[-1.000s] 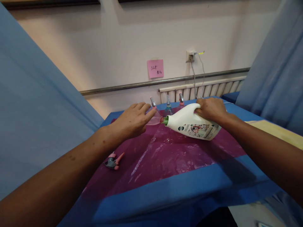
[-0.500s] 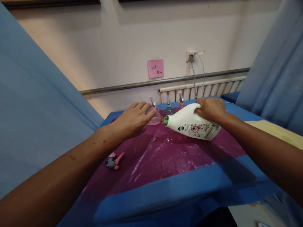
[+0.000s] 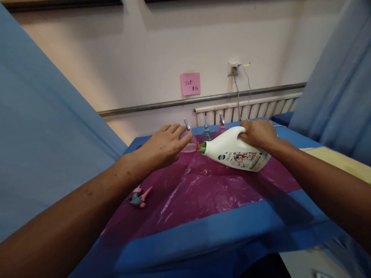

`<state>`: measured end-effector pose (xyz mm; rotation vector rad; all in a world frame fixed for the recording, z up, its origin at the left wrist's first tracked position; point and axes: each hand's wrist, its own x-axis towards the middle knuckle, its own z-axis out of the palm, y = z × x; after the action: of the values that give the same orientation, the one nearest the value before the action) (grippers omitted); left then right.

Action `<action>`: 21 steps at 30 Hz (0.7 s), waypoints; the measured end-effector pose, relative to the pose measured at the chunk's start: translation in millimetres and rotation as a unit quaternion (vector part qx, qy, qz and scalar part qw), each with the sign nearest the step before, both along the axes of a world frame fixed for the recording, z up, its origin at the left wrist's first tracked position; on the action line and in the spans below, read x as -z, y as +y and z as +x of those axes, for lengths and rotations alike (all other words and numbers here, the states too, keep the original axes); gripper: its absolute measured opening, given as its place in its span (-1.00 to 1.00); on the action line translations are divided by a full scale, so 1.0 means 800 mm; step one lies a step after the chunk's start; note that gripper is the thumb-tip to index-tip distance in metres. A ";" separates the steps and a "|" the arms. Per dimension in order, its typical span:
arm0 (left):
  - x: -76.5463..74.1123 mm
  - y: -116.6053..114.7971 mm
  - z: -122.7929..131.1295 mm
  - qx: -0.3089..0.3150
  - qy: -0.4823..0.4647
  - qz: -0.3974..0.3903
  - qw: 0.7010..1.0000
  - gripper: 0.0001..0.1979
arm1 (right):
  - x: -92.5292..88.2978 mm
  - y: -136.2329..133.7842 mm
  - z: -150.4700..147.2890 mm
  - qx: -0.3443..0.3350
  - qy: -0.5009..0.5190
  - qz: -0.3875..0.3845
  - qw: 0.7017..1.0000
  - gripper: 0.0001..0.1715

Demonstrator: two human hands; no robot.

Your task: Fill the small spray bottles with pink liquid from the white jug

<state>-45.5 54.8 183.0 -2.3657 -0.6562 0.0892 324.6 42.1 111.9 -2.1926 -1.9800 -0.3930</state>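
Note:
My right hand grips the handle of a white detergent bottle, tilted on its side with its green spout to the left. The spout meets the reddish neck of a clear pinkish bottle. My left hand curves over that clear bottle from the left, palm down; the thumb and most of the bottle are hidden. On the purple sheet near my left forearm lies a loose grey and pink spray trigger head.
Behind the detergent bottle stand a blue spray bottle and a pink-collared spray bottle. Another spray head rises behind my left fingers. A yellow cloth lies at right. Blue curtains flank the table; a metal rail runs along the wall.
Almost nothing differs. Both hands and the tilted detergent bottle hold the same position, spout still at the clear bottle's neck.

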 end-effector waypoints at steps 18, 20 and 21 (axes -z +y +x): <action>0.000 0.001 0.002 0.023 0.013 0.019 0.999 -0.40 | -0.002 -0.003 -0.004 0.005 -0.013 -0.003 1.000 -0.49; 0.000 0.001 0.003 0.023 0.016 0.020 0.999 -0.40 | -0.002 -0.003 -0.004 0.005 -0.012 -0.003 1.000 -0.49; -0.001 0.001 0.003 0.024 0.018 0.022 0.999 -0.40 | -0.002 -0.003 -0.003 0.005 -0.011 -0.004 1.000 -0.48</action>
<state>-43.1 55.6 183.6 -2.3316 -0.5777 0.0950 322.0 39.7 113.5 -2.2134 -1.9855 -0.4142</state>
